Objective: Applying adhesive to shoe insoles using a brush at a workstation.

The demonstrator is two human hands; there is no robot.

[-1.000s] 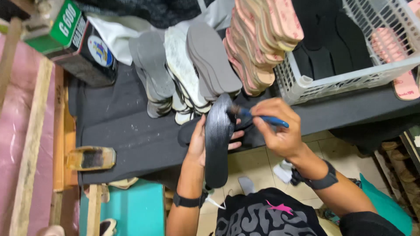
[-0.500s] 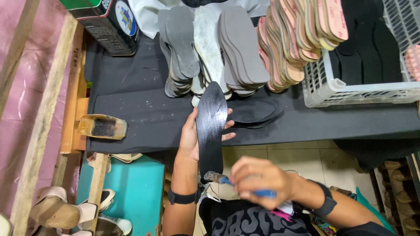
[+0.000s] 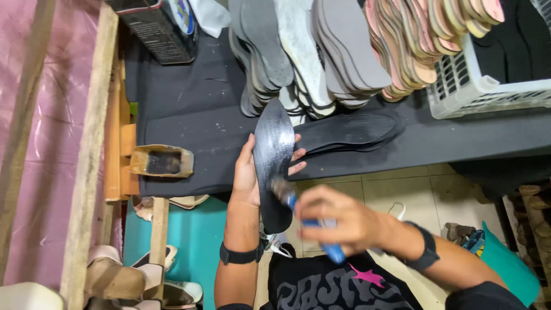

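Observation:
My left hand (image 3: 248, 172) holds a long black shoe sole (image 3: 273, 150) upright from behind, fingers wrapped round its edges. My right hand (image 3: 338, 221) grips a brush with a blue handle (image 3: 313, 227); its bristle end touches the lower part of the sole. The right hand is blurred by motion. Another black sole (image 3: 350, 129) lies flat on the dark workbench (image 3: 189, 120) just behind the held one.
Stacks of grey soles (image 3: 310, 51) and pink-edged soles (image 3: 425, 40) stand at the back. A white plastic basket (image 3: 488, 89) holds black soles at right. A tin (image 3: 160, 28) sits back left, a small wooden tray (image 3: 162, 162) at the bench's front left. Shoes lie below left.
The brush hand dropped from the sole's top to below it, then came back up onto its lower part. The camera view shifted, and the held sole now stands closer.

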